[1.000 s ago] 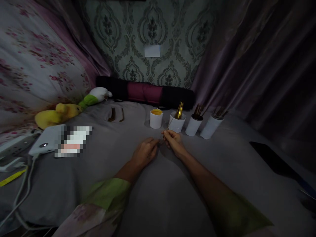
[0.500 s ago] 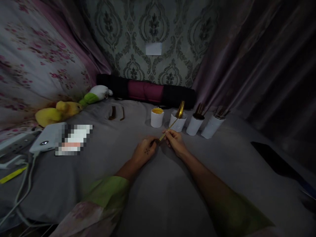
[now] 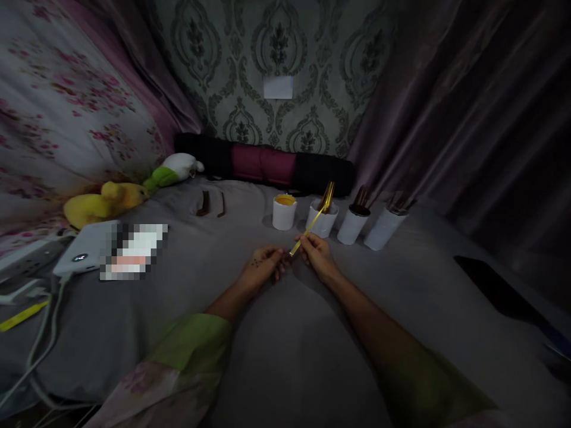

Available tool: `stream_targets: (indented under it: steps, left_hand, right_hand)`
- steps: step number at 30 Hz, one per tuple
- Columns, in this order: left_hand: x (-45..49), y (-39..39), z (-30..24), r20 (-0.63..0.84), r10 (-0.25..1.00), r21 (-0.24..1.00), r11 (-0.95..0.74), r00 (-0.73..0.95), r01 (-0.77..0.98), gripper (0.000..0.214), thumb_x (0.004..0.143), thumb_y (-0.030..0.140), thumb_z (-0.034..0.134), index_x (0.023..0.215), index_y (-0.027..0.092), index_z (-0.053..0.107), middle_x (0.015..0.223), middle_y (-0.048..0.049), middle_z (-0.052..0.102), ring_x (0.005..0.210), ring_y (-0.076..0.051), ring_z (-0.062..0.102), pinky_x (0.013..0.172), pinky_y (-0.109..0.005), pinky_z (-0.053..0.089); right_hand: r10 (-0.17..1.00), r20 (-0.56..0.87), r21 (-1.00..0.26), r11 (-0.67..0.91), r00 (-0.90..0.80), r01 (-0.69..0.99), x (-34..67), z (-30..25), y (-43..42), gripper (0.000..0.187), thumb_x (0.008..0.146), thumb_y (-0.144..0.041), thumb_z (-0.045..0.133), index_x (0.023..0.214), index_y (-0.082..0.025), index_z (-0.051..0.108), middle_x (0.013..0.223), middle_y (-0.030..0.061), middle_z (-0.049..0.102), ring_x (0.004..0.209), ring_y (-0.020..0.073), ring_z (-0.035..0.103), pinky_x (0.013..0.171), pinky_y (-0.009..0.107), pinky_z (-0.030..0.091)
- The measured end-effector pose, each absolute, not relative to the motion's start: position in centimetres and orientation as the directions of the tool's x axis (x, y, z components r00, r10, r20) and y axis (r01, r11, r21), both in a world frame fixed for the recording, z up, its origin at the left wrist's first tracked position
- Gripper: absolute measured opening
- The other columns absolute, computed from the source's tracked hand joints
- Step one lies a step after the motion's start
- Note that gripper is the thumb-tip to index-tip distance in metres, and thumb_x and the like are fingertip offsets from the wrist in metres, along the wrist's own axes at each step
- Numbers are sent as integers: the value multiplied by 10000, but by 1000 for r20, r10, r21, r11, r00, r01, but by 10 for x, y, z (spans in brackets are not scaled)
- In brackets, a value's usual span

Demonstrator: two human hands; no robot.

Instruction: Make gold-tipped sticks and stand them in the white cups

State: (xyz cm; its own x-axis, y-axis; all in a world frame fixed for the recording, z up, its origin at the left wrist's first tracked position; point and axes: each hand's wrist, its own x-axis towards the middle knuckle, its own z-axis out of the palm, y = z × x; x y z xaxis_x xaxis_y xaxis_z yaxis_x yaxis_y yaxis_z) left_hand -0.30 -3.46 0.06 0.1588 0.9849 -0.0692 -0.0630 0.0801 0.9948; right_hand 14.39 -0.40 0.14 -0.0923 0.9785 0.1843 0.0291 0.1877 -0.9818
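A thin, flat gold-coloured strip [image 3: 307, 229] is pinched between the fingers of my right hand [image 3: 317, 252]. It slants up and away, its far end overlapping the white cup of gold pieces [image 3: 322, 223] in view. My left hand [image 3: 263, 266] is just left of the strip's near end, apart from it. Its fingers are loosely bent, a little apart, and hold nothing that I can see. A white cup [image 3: 284, 215] with a yellow inside stands beyond my hands. To the right are a white cup of brown pieces [image 3: 351, 229] and a taller white container [image 3: 383, 230] with dark sticks.
Two small dark bent pieces [image 3: 203, 204] lie at the back left. Further left are plush toys [image 3: 107, 205], a white device [image 3: 87, 246] with a cable, and a blurred-out rectangle [image 3: 134, 252]. A dark flat object [image 3: 495, 288] lies right. A black-and-maroon roll [image 3: 263, 165] lines the wall.
My left hand has drawn back to the left, off the strip's near end. The strip has turned slightly in my right hand and looks brighter.
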Motion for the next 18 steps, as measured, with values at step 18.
stream_targets:
  steps: [18]
  left_hand:
    - [-4, -42, 9, -281, 872, 858, 415, 400, -302, 190, 733, 85, 538, 920, 120, 544, 738, -39, 596, 554, -50, 522, 474, -152, 387]
  right_hand:
    - [968, 156, -983, 171, -198, 64, 154, 8, -5, 292, 743, -436, 478, 821, -170, 568, 548, -52, 427, 400, 46, 353, 347, 162, 260]
